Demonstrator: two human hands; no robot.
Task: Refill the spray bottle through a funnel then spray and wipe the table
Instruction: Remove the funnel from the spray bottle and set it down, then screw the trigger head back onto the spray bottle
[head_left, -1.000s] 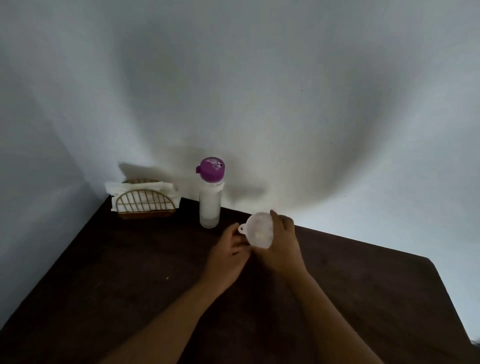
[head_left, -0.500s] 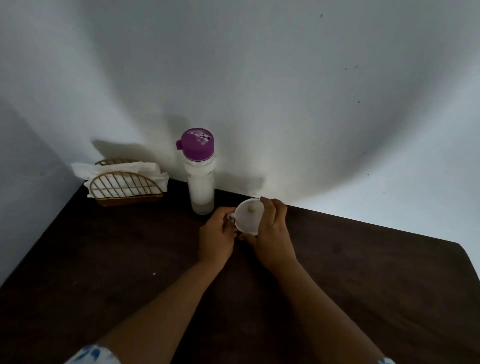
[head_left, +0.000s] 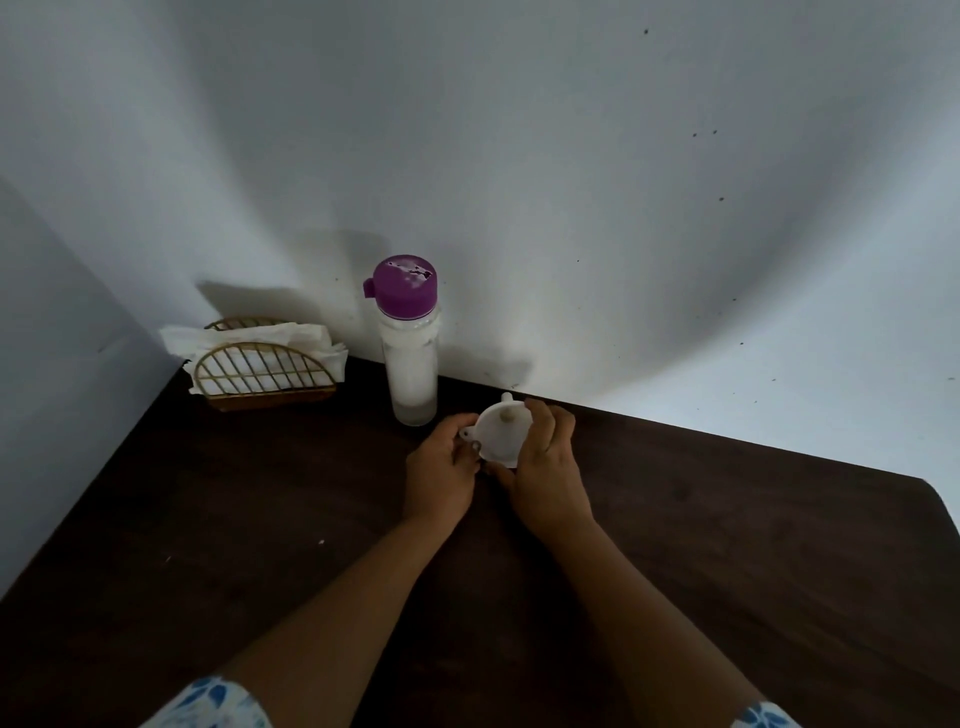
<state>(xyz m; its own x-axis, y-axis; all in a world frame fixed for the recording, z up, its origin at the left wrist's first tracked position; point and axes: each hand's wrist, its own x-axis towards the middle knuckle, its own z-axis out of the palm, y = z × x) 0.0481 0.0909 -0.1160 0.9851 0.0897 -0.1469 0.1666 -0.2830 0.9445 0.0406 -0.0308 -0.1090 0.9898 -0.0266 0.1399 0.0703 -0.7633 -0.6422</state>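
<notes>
- Fingers of the right hand curl over the far rim of one white funnel, thumb under its near edge, gripping it.
- Left hand pinches the funnel's left side by the small tab, fingertips closed on it.
- One funnel: white plastic, tilted with its wide mouth facing up and toward the camera, the spout hole showing in the middle; it sits between both hands just above the table, near the back edge.
- Whatever lies beneath the funnel is hidden by the hands.
- One bottle stands upright just left of the funnel, pale and cloudy, with a purple cap.
- One wire napkin holder with white napkins sits in the back-left corner, well apart from the bottle.
- Two blue-and-white sleeves show at the bottom.
</notes>
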